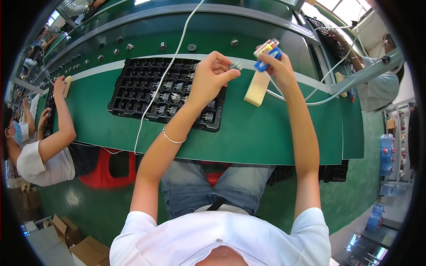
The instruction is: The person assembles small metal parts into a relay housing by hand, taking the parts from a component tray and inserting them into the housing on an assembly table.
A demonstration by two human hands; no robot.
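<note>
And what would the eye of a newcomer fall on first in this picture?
Probably the blue-and-cream handheld object in the right hand's grip, near the pale yellow rectangular block. The small grey pronged part in the left hand's grip may follow. Then the black plastic compartment tray, partly filled, on the green tabletop left of centre.

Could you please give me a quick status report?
Left hand: pinching small pronged part. Right hand: gripping blue handheld device. White cable: crossing view of black tray.

Grey pronged part (236,65), raised blue device (269,50)
</note>
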